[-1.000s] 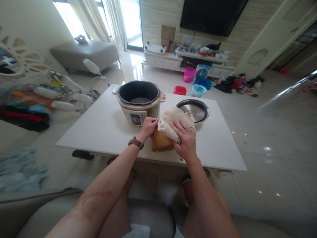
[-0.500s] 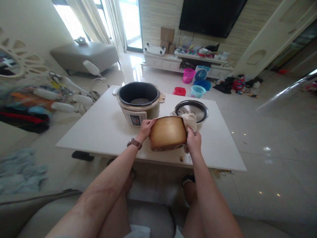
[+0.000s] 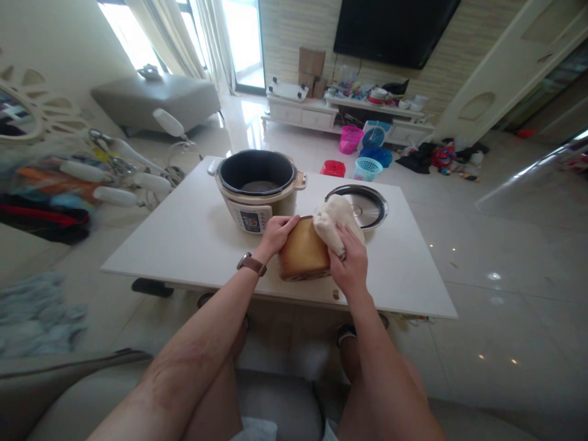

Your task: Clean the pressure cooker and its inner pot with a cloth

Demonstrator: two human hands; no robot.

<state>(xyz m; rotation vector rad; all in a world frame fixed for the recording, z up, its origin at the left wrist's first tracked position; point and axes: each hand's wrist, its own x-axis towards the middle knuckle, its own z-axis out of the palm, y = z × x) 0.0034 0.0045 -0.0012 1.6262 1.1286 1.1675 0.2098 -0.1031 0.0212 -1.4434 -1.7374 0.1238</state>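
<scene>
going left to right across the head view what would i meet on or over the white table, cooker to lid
Going by their middles: electric cooker → left hand → golden-brown pot → cream cloth → round lid.

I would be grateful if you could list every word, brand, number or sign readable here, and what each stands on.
No text can be read with certainty.
Cooker front panel: small markings around a dark display, too blurred to read.
Television: any marking on its lower edge is too small to read.
Pot and cloth: no lettering visible.
</scene>
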